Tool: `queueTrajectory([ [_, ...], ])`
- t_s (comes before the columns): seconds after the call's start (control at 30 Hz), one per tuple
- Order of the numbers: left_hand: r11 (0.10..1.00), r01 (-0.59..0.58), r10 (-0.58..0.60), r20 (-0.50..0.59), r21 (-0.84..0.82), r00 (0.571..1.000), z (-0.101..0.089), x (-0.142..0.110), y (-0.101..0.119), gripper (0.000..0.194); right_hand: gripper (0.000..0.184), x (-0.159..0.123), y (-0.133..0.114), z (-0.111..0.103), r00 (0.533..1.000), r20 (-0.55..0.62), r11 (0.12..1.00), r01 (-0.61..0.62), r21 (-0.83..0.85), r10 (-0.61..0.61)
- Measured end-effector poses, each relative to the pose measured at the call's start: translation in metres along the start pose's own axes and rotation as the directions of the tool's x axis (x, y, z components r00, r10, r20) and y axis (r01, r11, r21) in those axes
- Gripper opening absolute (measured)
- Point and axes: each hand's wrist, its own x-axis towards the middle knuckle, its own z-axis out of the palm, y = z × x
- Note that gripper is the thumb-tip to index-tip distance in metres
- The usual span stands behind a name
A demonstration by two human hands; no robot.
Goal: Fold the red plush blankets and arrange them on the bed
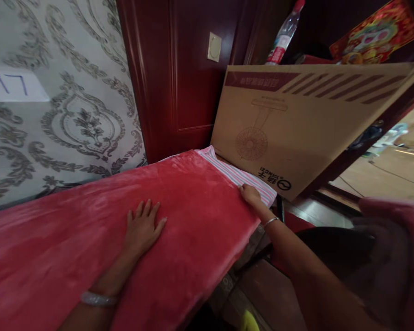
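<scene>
A plush red blanket (89, 220) covers a bed that runs from lower left to centre. My left hand (143, 225) lies flat on it, fingers spread, a pale bangle on the wrist. My right hand (250, 194) rests at the blanket's far corner, fingers curled over the edge where a pink and white striped sheet (238, 177) shows from under the red cover. What the fingers pinch there I cannot make out exactly. A thin bracelet circles the right wrist.
A large cardboard fan box (313, 124) leans against dark red wood panelling (179, 78) beyond the bed. A plastic bottle (284, 32) stands behind it. Patterned wallpaper (65, 110) lines the left wall. At the right, pink fabric (400, 239) and wooden floor (376, 174).
</scene>
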Motion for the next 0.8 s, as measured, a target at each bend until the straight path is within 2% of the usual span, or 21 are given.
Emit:
queueTrajectory([
  [0.13, 1.0, -0.021, 0.022, -0.046, 0.018, 0.999, 0.001, 0.0, 0.002, 0.062, 0.034, -0.022, 0.023, 0.002, 1.0, -0.01, 1.0, 0.014, 0.008, -0.014],
  [0.3, 0.99, -0.14, 0.141, -0.115, 0.015, 0.983, 0.0, -0.003, 0.004, 0.052, 0.032, -0.033, 0.029, 0.005, 0.997, -0.072, 0.998, -0.009, 0.06, 0.013],
  [0.5, 0.987, -0.155, 0.154, -0.006, -0.033, 0.988, -0.007, -0.013, -0.007, 0.056, 0.029, -0.043, 0.04, 0.009, 0.989, -0.148, 0.988, -0.006, 0.153, 0.029],
  [0.63, 0.991, -0.131, 0.133, 0.068, -0.029, 0.989, -0.013, -0.052, -0.023, 0.058, 0.038, -0.065, 0.056, 0.02, 0.968, -0.251, 0.967, 0.057, 0.249, 0.008],
  [0.73, 0.992, -0.11, 0.115, 0.106, -0.056, 0.988, -0.016, -0.099, -0.036, 0.057, 0.051, -0.081, 0.064, 0.034, 0.934, -0.357, 0.931, 0.142, 0.335, -0.015],
  [0.8, 0.993, -0.085, 0.093, 0.114, -0.076, 0.989, -0.017, -0.135, -0.042, 0.056, 0.061, -0.087, 0.067, 0.044, 0.899, -0.438, 0.893, 0.183, 0.411, 0.018],
])
